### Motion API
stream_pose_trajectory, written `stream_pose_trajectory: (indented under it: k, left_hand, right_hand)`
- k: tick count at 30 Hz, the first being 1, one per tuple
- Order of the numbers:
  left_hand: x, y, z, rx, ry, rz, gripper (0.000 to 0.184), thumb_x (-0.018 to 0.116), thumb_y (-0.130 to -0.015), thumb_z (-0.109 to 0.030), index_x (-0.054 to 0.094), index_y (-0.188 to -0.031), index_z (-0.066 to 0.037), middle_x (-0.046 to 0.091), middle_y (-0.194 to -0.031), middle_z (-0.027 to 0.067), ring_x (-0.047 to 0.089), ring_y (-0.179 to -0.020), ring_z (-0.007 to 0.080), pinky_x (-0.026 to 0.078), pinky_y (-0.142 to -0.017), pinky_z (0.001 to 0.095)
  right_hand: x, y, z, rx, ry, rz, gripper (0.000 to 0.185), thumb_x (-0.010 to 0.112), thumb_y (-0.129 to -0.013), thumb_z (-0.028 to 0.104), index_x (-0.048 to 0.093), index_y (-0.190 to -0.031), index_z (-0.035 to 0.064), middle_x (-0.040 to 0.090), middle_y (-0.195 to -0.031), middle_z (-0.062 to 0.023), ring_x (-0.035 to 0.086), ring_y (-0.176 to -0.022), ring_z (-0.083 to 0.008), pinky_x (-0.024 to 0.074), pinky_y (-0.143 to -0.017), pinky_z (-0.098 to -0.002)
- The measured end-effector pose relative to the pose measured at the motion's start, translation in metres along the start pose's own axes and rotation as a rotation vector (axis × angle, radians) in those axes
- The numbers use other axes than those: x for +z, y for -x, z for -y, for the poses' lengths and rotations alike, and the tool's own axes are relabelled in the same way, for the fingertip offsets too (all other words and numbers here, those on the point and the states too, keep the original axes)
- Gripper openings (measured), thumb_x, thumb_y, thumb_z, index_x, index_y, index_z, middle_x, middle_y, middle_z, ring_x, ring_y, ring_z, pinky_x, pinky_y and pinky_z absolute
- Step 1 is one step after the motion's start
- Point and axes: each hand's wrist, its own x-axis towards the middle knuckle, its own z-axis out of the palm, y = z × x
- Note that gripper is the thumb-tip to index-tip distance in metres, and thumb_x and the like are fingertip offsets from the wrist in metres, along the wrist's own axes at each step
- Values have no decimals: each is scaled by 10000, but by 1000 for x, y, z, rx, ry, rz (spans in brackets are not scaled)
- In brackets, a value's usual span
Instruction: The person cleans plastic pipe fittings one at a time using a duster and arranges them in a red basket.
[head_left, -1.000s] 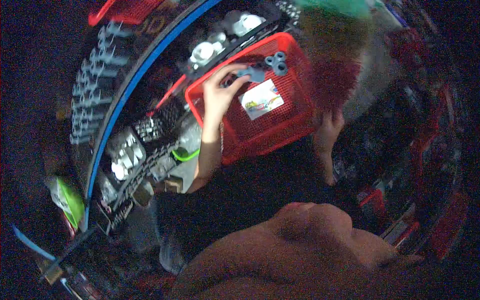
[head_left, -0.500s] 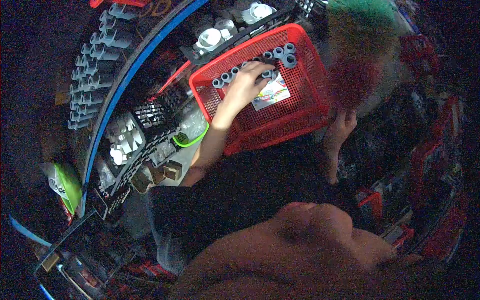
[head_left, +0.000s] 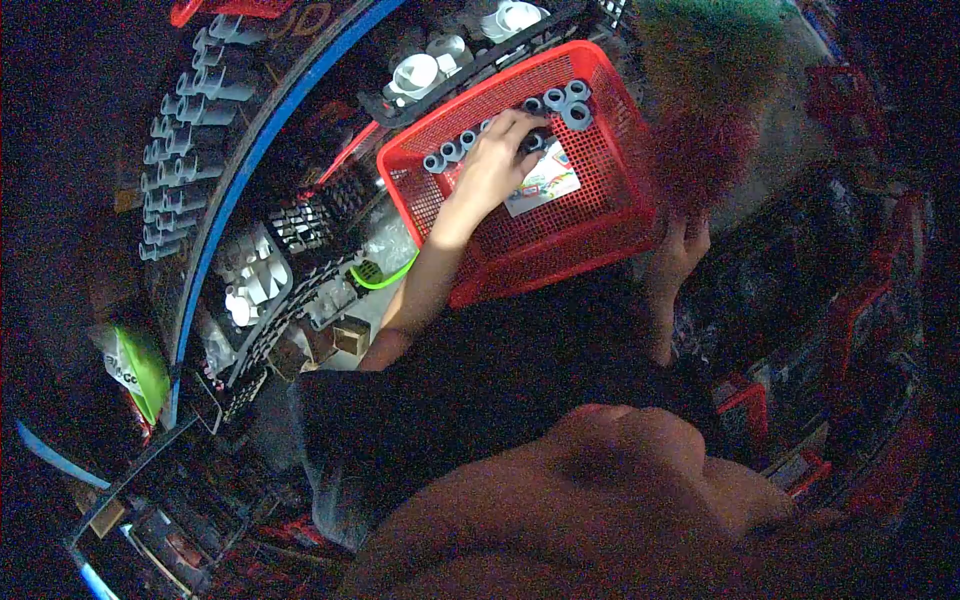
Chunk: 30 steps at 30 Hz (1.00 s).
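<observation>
My left hand [head_left: 492, 165] reaches into a red plastic basket [head_left: 590, 245]. Its fingers and thumb curl around a grey pipe fitting [head_left: 533, 142] in the row of similar grey fittings [head_left: 467, 141] along the basket's far side. Part of that row is hidden beneath the hand. A white printed sheet [head_left: 548, 187] with coloured markings lies on the basket floor. Right of the basket, my right hand [head_left: 684, 250] is closed at the lower end of a fluffy green, brown and red duster [head_left: 700, 110]; the handle itself is hidden by the fingers.
White fittings [head_left: 415, 75] fill dark trays behind the basket, with more white parts [head_left: 255, 285] at left. Grey pipe fittings [head_left: 190, 140] stand in rows beyond a blue edge strip [head_left: 245, 150]. A small cardboard box [head_left: 350, 337] sits near my left forearm.
My left fingers have shifted slightly over the grey fittings. The duster and my right hand have moved a little to the left and up. The view has turned slightly.
</observation>
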Motion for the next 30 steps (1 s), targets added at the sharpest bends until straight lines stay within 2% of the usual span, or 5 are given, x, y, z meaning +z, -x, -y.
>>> stream_pose_trajectory:
  k: [3, 5, 7, 9, 30]
  left_hand:
    - [-17, -1, -11, -114, 37, -43, 243, 648, -678, -139, 573, -893, -54, 568, -873, 132, 557, -812, 291, 442, -706, 359]
    - [-30, -2, -18, -520, -122, 387, 221, 628, -715, -264, 609, -825, -73, 598, -767, 138, 580, -736, 290, 446, -652, 373]
    - [-23, 9, -8, -486, -184, 433, 280, 586, -736, -364, 630, -784, -92, 608, -710, 145, 590, -724, 298, 451, -654, 389]
    - [-13, 19, 3, -388, -269, 448, 329, 568, -750, -382, 601, -806, -59, 600, -661, 131, 595, -687, 273, 457, -636, 374]
    - [30, 15, 19, -333, -86, 173, 369, 461, -821, -336, 553, -793, 20, 562, -704, 252, 554, -708, 399, 430, -634, 469]
  right_hand:
    - [-7, 2, -21, 145, -92, -78, 204, 445, -848, 85, 501, -1023, -3, 538, -849, -15, 473, -678, -83, 396, -586, -211]
    - [-6, -1, -25, 83, -5, -71, 232, 460, -811, 61, 509, -1024, -16, 553, -885, -48, 489, -716, -124, 412, -645, -254]
    - [-1, -1, -17, 17, 83, -59, 263, 474, -774, 38, 517, -1025, -28, 567, -922, -82, 506, -754, -166, 427, -703, -297]
    - [10, 0, 2, 18, -28, -57, 153, 444, -852, 102, 521, -952, 15, 510, -768, 37, 416, -587, -46, 335, -505, -186]
    - [11, -1, 3, -120, 29, 10, 204, 439, -846, 111, 516, -989, -14, 527, -786, -3, 439, -643, -70, 366, -570, -210]
